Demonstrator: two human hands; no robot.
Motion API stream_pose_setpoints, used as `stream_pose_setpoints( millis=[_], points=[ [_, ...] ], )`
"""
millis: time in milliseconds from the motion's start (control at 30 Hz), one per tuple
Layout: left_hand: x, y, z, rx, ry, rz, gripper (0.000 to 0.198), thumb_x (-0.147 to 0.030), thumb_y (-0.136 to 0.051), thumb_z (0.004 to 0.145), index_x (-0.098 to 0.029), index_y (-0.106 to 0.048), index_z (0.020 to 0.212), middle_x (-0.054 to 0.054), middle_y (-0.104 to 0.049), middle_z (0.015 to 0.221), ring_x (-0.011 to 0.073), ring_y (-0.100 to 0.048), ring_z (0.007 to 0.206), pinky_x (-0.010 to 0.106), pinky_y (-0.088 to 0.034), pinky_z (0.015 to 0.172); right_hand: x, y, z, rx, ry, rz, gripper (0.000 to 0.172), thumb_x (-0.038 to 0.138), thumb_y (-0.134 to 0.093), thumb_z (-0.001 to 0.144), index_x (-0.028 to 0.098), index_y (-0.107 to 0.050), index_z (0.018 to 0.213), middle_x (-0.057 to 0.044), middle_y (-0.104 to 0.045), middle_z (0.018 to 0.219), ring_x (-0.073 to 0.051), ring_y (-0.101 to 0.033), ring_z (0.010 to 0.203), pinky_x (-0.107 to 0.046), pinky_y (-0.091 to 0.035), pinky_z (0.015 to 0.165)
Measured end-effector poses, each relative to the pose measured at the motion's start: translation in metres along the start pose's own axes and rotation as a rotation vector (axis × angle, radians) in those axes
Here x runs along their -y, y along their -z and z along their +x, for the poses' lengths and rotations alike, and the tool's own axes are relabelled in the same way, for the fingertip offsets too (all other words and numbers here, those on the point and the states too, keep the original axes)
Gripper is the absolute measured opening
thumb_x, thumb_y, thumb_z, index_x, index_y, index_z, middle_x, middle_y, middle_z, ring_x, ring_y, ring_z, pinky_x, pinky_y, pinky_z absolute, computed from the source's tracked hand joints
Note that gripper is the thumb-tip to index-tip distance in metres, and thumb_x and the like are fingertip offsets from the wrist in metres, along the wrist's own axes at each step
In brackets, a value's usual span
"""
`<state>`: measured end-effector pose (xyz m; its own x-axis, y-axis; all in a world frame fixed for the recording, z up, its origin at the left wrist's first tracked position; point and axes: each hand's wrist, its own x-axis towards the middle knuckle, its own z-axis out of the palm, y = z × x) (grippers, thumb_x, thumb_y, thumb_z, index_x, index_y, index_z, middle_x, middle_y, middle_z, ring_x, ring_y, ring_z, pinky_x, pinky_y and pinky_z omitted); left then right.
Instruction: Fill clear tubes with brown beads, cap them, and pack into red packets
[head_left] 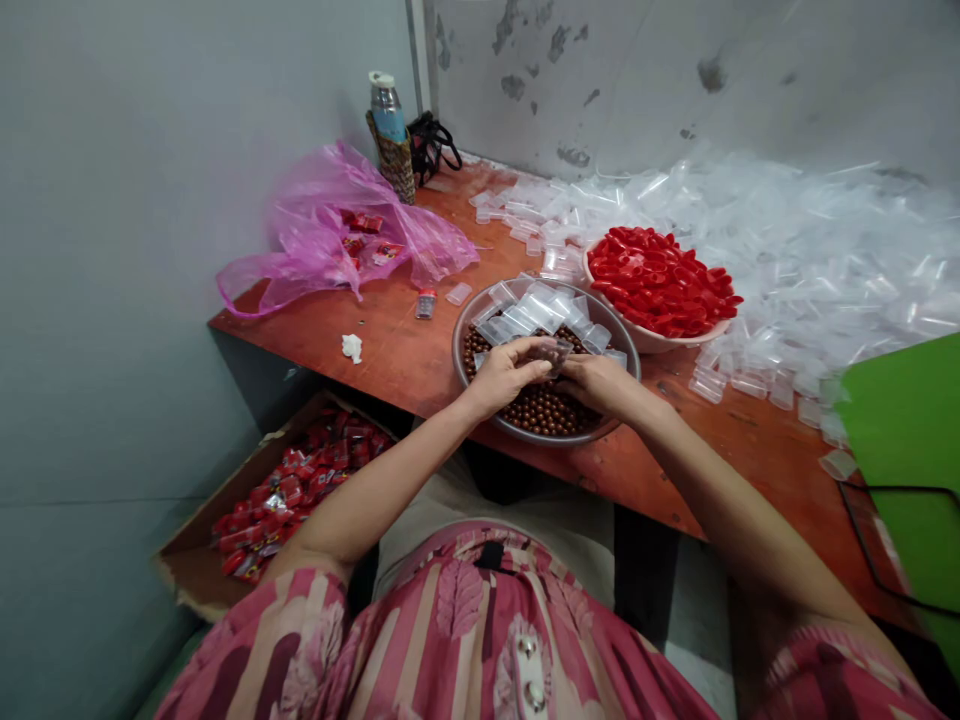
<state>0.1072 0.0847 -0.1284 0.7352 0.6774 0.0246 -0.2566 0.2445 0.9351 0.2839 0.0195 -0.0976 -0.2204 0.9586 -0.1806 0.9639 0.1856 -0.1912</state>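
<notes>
My left hand [510,375] is closed around a small clear plastic container [553,352], which lies tilted over the grey bowl [459,355]. Dark contents show through its wall. My right hand [596,382] is at the container's right end with fingers curled inward; what they hold, if anything, is hidden. Beneath both hands, the bowl is filled with small brown balls [547,412]. Several more clear containers [525,312] rest on the balls at the bowl's far side.
Right of the bowl stands a pink basin [652,342] heaped with red caps [660,280]. Loose clear containers [810,250] cover the table's right side. A pink bag [315,230], a capped filled container [425,304] and a flask [387,110] stand left. Below is a box of red-capped packs [300,490].
</notes>
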Motion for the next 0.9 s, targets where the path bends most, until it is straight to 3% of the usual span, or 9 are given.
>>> stream_pose_setpoints(
  millis=[100, 233, 300, 400, 500, 700, 900],
  points=[
    [0.000, 0.001, 0.001, 0.001, -0.037, 0.006, 0.042, -0.023, -0.071, 0.069, -0.014, -0.064, 0.110, 0.009, -0.066, 0.113, 0.0218, -0.061, 0.103, 0.036, -0.049, 0.091, 0.004, -0.006, 0.005, 0.036, -0.003, -0.112, 0.030, 0.014, -0.048, 0.083, 0.013, -0.066, 0.107, -0.014, -0.069, 0.107, -0.025, -0.065, 0.095, -0.031, -0.046, 0.079],
    [0.000, 0.004, -0.002, -0.054, -0.104, 0.082, 0.039, -0.024, -0.067, 0.073, -0.015, -0.064, 0.111, 0.009, -0.067, 0.112, 0.0210, -0.062, 0.104, 0.035, -0.047, 0.094, 0.000, -0.008, 0.001, -0.029, -0.058, 0.023, 0.023, 0.017, -0.053, 0.080, 0.015, -0.069, 0.096, -0.010, -0.072, 0.094, -0.022, -0.066, 0.086, -0.029, -0.047, 0.076],
    [-0.001, 0.004, -0.003, -0.045, -0.127, 0.162, 0.037, -0.023, -0.066, 0.073, -0.015, -0.064, 0.109, 0.008, -0.068, 0.111, 0.0207, -0.062, 0.103, 0.035, -0.046, 0.095, -0.004, -0.006, -0.004, -0.129, -0.133, 0.184, 0.018, 0.020, -0.056, 0.078, 0.017, -0.070, 0.089, -0.006, -0.072, 0.084, -0.020, -0.066, 0.078, -0.028, -0.047, 0.073],
    [-0.002, 0.004, -0.004, -0.012, -0.149, 0.233, 0.037, -0.020, -0.066, 0.073, -0.014, -0.064, 0.110, 0.009, -0.068, 0.111, 0.0205, -0.062, 0.104, 0.035, -0.044, 0.099, -0.005, 0.004, -0.012, -0.387, -0.223, 0.474, 0.016, 0.028, -0.059, 0.078, 0.019, -0.069, 0.086, -0.003, -0.072, 0.081, -0.017, -0.065, 0.074, -0.028, -0.048, 0.072],
    [-0.002, 0.003, -0.003, -0.008, -0.161, 0.236, 0.038, -0.019, -0.065, 0.074, -0.013, -0.063, 0.112, 0.010, -0.067, 0.113, 0.0204, -0.062, 0.105, 0.036, -0.043, 0.100, 0.003, 0.020, -0.015, -0.568, -0.212, 0.679, 0.022, 0.035, -0.063, 0.076, 0.018, -0.069, 0.089, -0.002, -0.071, 0.083, -0.017, -0.064, 0.074, -0.029, -0.050, 0.071],
    [-0.002, 0.004, -0.003, -0.024, -0.157, 0.209, 0.038, -0.021, -0.068, 0.071, -0.014, -0.065, 0.108, 0.009, -0.068, 0.110, 0.0212, -0.062, 0.105, 0.038, -0.043, 0.100, 0.021, 0.036, -0.010, -0.573, -0.083, 0.669, 0.021, 0.030, -0.064, 0.077, 0.020, -0.071, 0.094, -0.003, -0.071, 0.091, -0.018, -0.065, 0.085, -0.031, -0.050, 0.080],
    [-0.003, 0.003, -0.004, -0.045, -0.039, 0.016, 0.043, -0.027, -0.072, 0.069, -0.015, -0.064, 0.110, 0.009, -0.067, 0.111, 0.0220, -0.061, 0.103, 0.037, -0.049, 0.091, 0.003, 0.022, -0.018, -0.630, -0.217, 0.635, 0.022, 0.032, -0.058, 0.082, 0.020, -0.070, 0.096, -0.003, -0.072, 0.092, -0.019, -0.066, 0.083, -0.032, -0.052, 0.077]
  ],
)
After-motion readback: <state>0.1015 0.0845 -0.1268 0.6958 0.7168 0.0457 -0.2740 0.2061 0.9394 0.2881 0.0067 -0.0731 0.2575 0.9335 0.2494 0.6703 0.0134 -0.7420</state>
